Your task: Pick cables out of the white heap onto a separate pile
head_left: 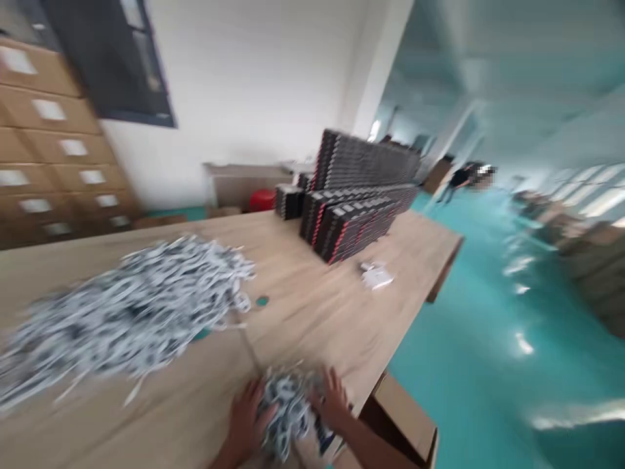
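Near the front edge of the table lies a small heap of grey-white looped, cord-like pieces (pixel 286 407); blur hides their exact kind. My left hand (pixel 248 420) is at the heap's left side, fingers apart and touching it. On the other side, my right hand (pixel 332 404) rests against the heap with its fingers spread. Neither hand is closed around a piece. A much larger pile of the same looped pieces (pixel 141 306) covers the left part of the table.
Stacks of dark boxes with red and white edges (pixel 361 215) stand on the wooden table (pixel 303 319), near a small white item (pixel 375 275). An open carton (pixel 405 417) sits below the right edge. Brown cartons (pixel 63 143) are stacked left. A person (pixel 456 181) is far off.
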A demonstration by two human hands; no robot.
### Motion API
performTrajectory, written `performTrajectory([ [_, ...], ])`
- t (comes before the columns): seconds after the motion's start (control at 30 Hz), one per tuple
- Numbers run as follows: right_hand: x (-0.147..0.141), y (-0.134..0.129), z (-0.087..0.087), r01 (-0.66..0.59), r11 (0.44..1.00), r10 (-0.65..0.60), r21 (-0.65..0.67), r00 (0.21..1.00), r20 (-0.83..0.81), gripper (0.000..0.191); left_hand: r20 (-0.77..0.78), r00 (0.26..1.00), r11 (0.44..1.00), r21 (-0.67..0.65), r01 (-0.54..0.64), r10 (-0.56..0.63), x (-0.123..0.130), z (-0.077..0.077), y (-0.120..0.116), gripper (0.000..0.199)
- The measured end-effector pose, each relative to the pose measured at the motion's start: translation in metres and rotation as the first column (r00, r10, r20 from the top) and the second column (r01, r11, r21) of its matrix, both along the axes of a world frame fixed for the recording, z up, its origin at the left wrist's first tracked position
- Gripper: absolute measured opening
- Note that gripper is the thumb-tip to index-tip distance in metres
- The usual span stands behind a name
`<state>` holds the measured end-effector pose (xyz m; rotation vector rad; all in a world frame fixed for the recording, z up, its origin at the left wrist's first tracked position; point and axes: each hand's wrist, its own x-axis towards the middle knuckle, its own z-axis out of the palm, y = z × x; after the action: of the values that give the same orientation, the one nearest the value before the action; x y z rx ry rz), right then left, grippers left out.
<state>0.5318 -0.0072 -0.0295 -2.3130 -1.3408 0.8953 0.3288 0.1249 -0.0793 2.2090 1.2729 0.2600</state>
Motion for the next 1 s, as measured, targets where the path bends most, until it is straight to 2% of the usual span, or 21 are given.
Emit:
performTrajectory([
  [0.07, -0.037, -0.016, -0.014, 0.058, 0.993, -0.053, -0.098, 0.997, 0.05, 0.082, -0.029, 1.0, 0.995, -0.099, -0.016, 0.013, -0.043, -0.008, -0.04, 0.061],
  [0.17, -0.069, -0.022, -0.018, -0.015, 0.997, 0.021, -0.075, 0.997, 0.079, 0.089, 0.001, 1.0, 0.983, -0.182, -0.021, 0.022, -0.058, -0.009, -0.06, 0.061],
  [0.27, -0.075, -0.019, -0.017, -0.039, 0.998, 0.041, -0.041, 0.998, 0.05, 0.087, 0.06, 0.998, 0.978, -0.21, -0.006, 0.019, -0.058, -0.006, -0.058, 0.062],
  [0.37, -0.064, -0.017, -0.019, 0.016, 0.998, -0.015, -0.06, 1.0, 0.021, 0.069, 0.081, 0.994, 0.976, -0.21, -0.06, 0.078, -0.076, -0.001, -0.051, 0.066],
  [0.43, -0.049, -0.012, -0.022, 0.078, 0.996, -0.077, -0.031, 0.997, 0.009, 0.06, 0.04, 0.977, 0.961, -0.195, -0.197, 0.208, -0.101, 0.004, -0.039, 0.071],
  [0.5, -0.034, 0.004, -0.023, 0.119, 0.992, -0.118, 0.051, 0.993, -0.019, 0.057, -0.049, 0.911, 0.896, -0.164, -0.413, 0.41, -0.131, 0.009, -0.023, 0.079],
  [0.53, -0.028, 0.017, -0.022, 0.122, 0.987, -0.118, 0.104, 0.992, -0.044, 0.056, -0.105, 0.846, 0.834, -0.143, -0.533, 0.523, -0.146, 0.011, -0.015, 0.085],
  [0.6, -0.023, 0.054, -0.016, 0.089, 0.973, -0.068, 0.211, 0.992, -0.108, 0.055, -0.214, 0.674, 0.671, -0.097, -0.735, 0.707, -0.171, 0.012, -0.002, 0.1],
  [0.63, -0.024, 0.078, -0.012, 0.058, 0.966, -0.024, 0.254, 0.99, -0.136, 0.055, -0.255, 0.597, 0.6, -0.077, -0.796, 0.761, -0.18, 0.011, 0.001, 0.106],
  [0.7, -0.035, 0.133, 0.0, -0.006, 0.953, 0.06, 0.302, 0.983, -0.171, 0.056, -0.299, 0.51, 0.519, -0.057, -0.853, 0.806, -0.188, 0.003, 0.002, 0.117],
  [0.77, -0.055, 0.195, 0.014, -0.056, 0.956, 0.109, 0.287, 0.979, -0.171, 0.058, -0.332, 0.479, 0.494, -0.043, -0.868, 0.812, -0.189, -0.009, -0.001, 0.121],
  [0.87, -0.089, 0.282, 0.029, -0.086, 0.978, 0.11, 0.191, 0.987, -0.117, 0.065, -0.441, 0.456, 0.512, 0.008, -0.859, 0.773, -0.186, -0.03, -0.011, 0.117],
  [0.93, -0.108, 0.328, 0.032, -0.077, 0.989, 0.089, 0.13, 0.992, -0.094, 0.072, -0.52, 0.436, 0.54, 0.059, -0.84, 0.734, -0.186, -0.041, -0.017, 0.111],
  [1.0, -0.119, 0.359, 0.028, -0.05, 0.994, 0.061, 0.099, 0.991, -0.116, 0.069, -0.577, 0.401, 0.554, 0.109, -0.825, 0.711, -0.185, -0.045, -0.022, 0.109],
])
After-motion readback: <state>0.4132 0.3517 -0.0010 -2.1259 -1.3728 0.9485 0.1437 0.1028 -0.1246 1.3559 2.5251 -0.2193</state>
